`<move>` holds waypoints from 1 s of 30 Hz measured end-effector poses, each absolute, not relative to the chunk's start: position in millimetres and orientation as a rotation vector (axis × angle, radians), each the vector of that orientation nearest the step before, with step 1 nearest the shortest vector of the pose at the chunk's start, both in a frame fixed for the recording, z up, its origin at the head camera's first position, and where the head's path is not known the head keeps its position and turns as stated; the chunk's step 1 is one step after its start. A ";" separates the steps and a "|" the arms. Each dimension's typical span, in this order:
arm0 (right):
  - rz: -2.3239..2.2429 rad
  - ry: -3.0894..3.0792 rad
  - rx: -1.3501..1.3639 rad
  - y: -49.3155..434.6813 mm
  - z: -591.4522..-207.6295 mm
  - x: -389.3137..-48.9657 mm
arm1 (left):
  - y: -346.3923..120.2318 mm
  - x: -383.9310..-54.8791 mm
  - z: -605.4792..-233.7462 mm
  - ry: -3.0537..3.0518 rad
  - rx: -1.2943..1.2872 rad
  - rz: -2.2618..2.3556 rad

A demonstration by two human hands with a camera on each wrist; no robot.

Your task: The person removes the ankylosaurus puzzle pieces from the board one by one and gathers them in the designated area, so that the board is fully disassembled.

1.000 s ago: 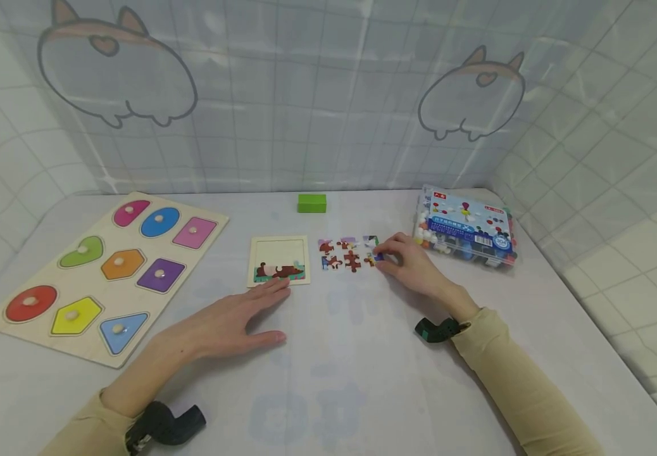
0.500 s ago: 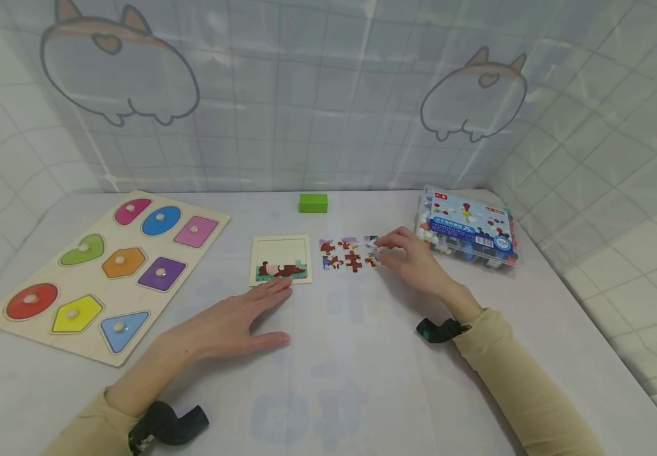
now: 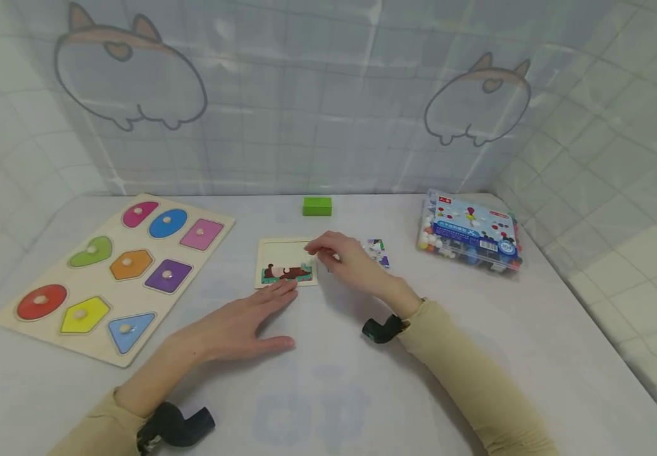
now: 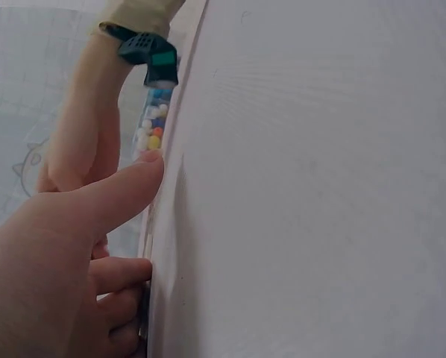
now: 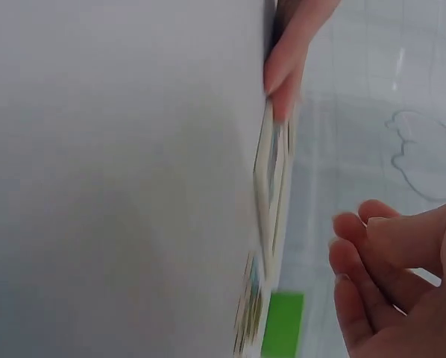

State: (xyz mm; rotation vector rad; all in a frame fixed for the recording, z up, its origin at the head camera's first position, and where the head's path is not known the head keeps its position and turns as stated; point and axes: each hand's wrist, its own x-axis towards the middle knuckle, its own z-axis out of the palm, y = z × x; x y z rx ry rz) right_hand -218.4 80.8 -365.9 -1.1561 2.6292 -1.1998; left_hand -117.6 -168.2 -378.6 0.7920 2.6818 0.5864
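Note:
My left hand [image 3: 243, 326] lies flat with spread fingers, its fingertips on the lower edge of a small wooden puzzle tray [image 3: 258, 263]. Along the tray's bottom runs an assembled strip of brown and teal jigsaw pieces [image 3: 287, 273]; bare wood shows above it. My right hand [image 3: 357, 263] hovers by the tray's right rim with bent, relaxed fingers. In the right wrist view its thumb and fingertips [image 5: 346, 250] show nothing between them. Loose jigsaw pieces [image 3: 376, 252] show just beyond this hand; others are hidden beneath it.
A wooden shape board [image 3: 100, 291] with knobbed, coloured shapes lies at the left. A green block [image 3: 317, 206] stands at the back. To the right sits a clear plastic box [image 3: 471, 231] of coloured balls. A tiled curtain [image 3: 317, 95] rises behind the table.
My right hand has left the rightmost loose pieces and moved left to the tray's right side, covering several pieces. My left hand stays in place. The head view has shifted slightly.

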 end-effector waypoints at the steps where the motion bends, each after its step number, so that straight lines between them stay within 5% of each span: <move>1: -1.186 2.613 -1.158 74.0 -365.7 -219.4 | -167.7 -117.7 -378.7 2.684 0.798 0.586; 14: -1.009 2.478 -1.099 15.2 -372.6 -234.2 | -166.9 -118.0 -379.1 2.684 0.835 0.573; 30: -1.004 2.447 -1.052 13.7 -379.1 -235.1 | -166.7 -117.2 -377.0 2.695 0.845 0.549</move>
